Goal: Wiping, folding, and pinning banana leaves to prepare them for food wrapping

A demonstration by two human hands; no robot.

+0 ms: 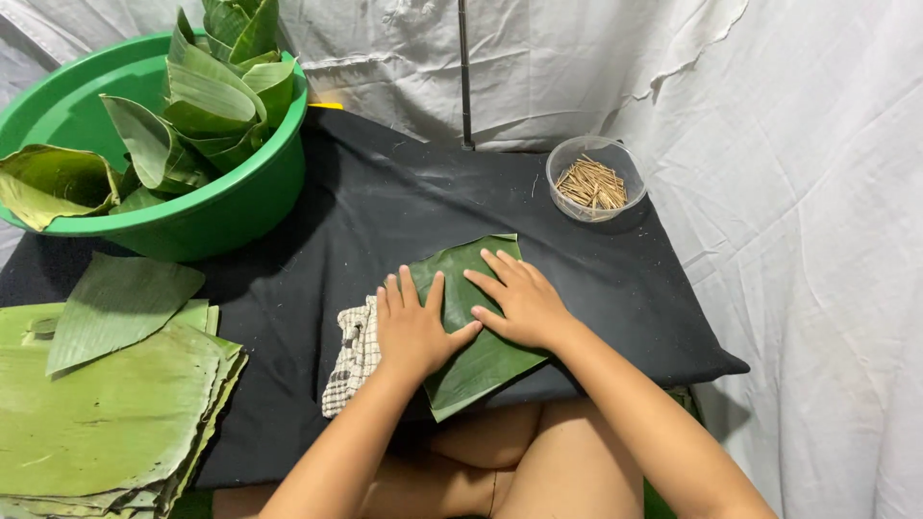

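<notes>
Now | left hand (411,330), right hand (519,300) flat, unclenched on leaf (478,360) | leaf overhangs near edge, apparently

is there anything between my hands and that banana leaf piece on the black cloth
Nothing visible. Both the left hand and the right hand lie flat, directly on the leaf piece. The checkered cloth sits beside the leaf, partly under the left hand.

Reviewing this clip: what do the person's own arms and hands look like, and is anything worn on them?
Both arms are bare to the frame edge: no sleeves show. The left hand and right hand are bare too, with no gloves, and no rings, watch or bracelets that I can make out. Nails look short and unpainted, though they are small in this view. No marks or bandages are visible on either forearm.
</notes>
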